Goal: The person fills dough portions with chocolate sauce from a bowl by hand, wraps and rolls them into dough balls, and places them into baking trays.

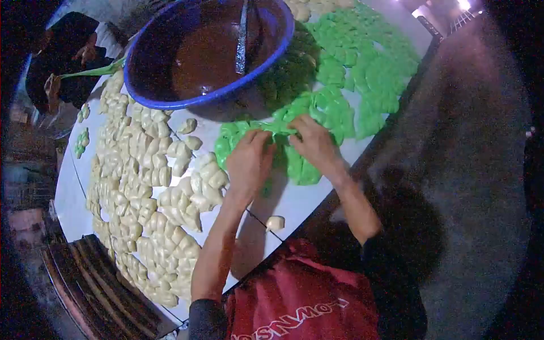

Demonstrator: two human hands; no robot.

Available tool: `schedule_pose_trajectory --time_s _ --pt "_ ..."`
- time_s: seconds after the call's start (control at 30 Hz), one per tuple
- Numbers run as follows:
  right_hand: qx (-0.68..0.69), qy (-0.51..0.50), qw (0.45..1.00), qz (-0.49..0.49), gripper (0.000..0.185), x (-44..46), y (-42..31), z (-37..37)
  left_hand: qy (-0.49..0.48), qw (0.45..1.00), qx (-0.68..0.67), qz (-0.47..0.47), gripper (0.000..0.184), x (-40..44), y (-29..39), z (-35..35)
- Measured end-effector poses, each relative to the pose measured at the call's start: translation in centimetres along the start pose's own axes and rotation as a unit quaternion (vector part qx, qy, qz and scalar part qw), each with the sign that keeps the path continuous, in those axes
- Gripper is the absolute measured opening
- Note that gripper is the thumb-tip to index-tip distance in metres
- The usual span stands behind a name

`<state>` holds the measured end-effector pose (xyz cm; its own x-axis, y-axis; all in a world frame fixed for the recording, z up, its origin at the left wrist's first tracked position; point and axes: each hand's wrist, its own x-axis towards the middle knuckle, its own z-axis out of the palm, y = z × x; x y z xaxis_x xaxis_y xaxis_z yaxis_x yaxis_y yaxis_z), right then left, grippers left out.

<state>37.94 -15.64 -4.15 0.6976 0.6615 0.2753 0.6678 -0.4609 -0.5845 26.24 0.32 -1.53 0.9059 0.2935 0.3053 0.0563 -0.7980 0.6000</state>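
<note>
Left hand (249, 164) and right hand (315, 144): each grip pinched nearly closed on green dough (276, 129), on worktop (357, 148), just near-side of blue basin (170, 103); pale dough (127, 175) at left.

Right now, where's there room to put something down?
The table is bare between the lone cream lump and the green dough, and along its left edge, below the little green pieces. It's crowded beside the blue tub, where the left hand and right hand work, and across the cream dough.
</note>
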Motion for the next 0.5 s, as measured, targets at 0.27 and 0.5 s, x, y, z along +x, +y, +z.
schedule_pose_trajectory --time_s 0.27,0.5 --pt "0.327 0.012 0.920 0.218 0.025 -0.2 1.2 -5.5 -0.033 0.994 0.026 0.098 0.036 3.4 -0.3 3.7" --pt "-0.042 -0.034 0.998 0.021 0.027 0.1 1.9 -3.9 -0.006 0.996 -0.010 0.087 0.025 3.7 -0.9 5.1"
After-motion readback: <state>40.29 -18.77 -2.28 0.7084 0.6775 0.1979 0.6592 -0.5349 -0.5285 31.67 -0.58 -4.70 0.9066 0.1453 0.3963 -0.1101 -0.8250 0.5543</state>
